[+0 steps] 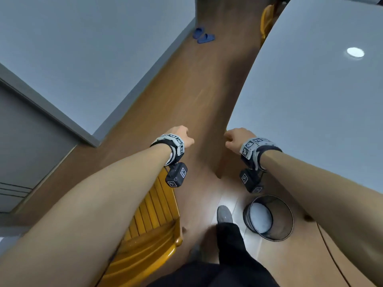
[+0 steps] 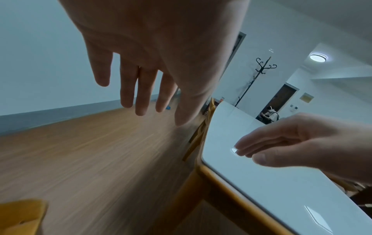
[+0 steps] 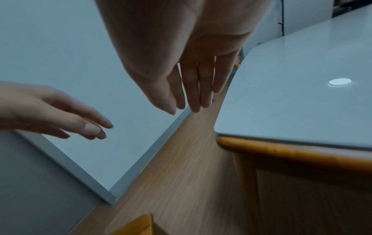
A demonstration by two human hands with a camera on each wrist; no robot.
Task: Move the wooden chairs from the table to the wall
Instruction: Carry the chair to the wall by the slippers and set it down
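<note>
A yellow wooden chair [image 1: 149, 220] stands on the floor under my left forearm, its slatted back toward me; a corner of the chair [image 2: 20, 214] shows low in the left wrist view. A second wooden chair [image 1: 266, 19] is tucked at the far edge of the white-topped table [image 1: 310, 90]. My left hand [image 1: 182, 135] and right hand [image 1: 236, 137] are stretched forward over the bare floor between the wall [image 1: 93, 48] and the table. In the wrist views the left hand [image 2: 161, 105] and the right hand [image 3: 185, 105] have relaxed, straight fingers and hold nothing.
A round mesh waste bin [image 1: 268, 217] stands by the table's near corner, right of my foot [image 1: 223, 214]. Blue slippers [image 1: 203, 36] lie by the far wall. A coat stand [image 2: 259, 74] and a seated person [image 2: 269, 114] are beyond the table.
</note>
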